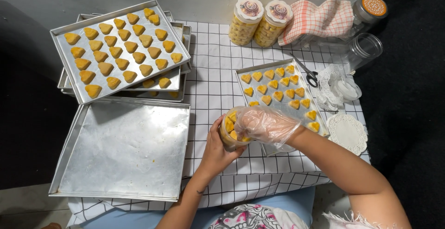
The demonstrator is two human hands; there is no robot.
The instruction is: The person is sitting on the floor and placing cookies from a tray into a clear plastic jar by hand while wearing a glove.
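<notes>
Two hands fill a clear jar with heart-shaped cookies at a checked cloth.

At far left an empty metal tray [123,150] lies on the checked cloth [213,78], and behind it a stack of trays [118,48] carries rows of golden heart-shaped cookies. Toward the middle, the bare left hand [216,151] wraps its fingers around the side of the clear jar [230,131], gripping it from below; the jar stands on the cloth just beside the near corner of a smaller tray [280,92] of cookies. The right hand [265,124], in a thin plastic glove, rests over the jar's mouth with fingers curled down into it; whether they pinch a cookie cannot be told. Further right lie scissors [308,75], paper doilies [347,133], and two filled, lidded jars [260,21] beside a red checked towel [317,19].
</notes>
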